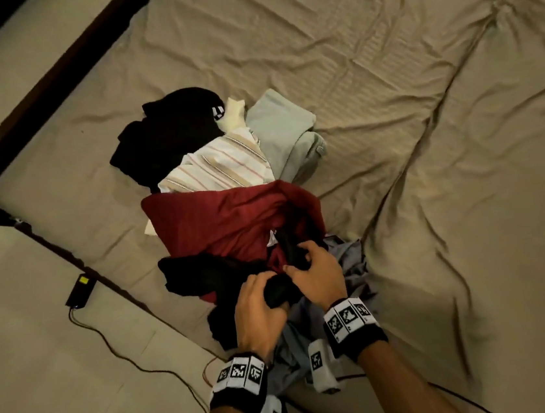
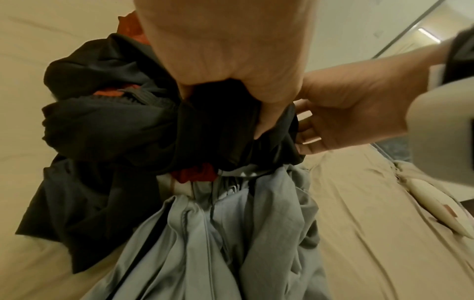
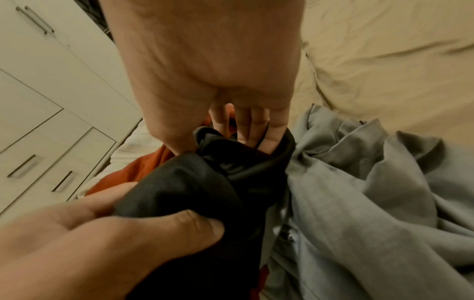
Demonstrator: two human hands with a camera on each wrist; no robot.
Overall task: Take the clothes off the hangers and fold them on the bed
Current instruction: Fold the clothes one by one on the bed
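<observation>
Hands meet over a heap of clothes near the foot corner of the bed (image 1: 387, 91), whose beige sheet is creased all over. The left hand (image 1: 259, 313) has its fingers curled tight round a bunched part of a black garment (image 1: 204, 275); from the left wrist view the fist closes over the dark cloth (image 2: 153, 130) from above. The right hand (image 1: 315, 269), just beside it and touching, grips the same garment a little farther up, thumb on one side and fingers wrapped round the other; in the right wrist view those fingers (image 3: 256, 125) sink into a rolled fold of the black fabric (image 3: 205, 182). Under the black garment lies a dark red garment (image 1: 218, 219), and a grey-blue garment (image 1: 349, 265) lies crumpled to the right of the hands and beneath them. Farther up the bed sit a striped shirt (image 1: 222, 164), a pale green folded piece (image 1: 282, 123) and another black heap (image 1: 167, 133), all touching. Whether a hanger is inside the clothes cannot be told. A black adapter (image 1: 79, 291) with a cable lies on the floor beside the bed frame.
</observation>
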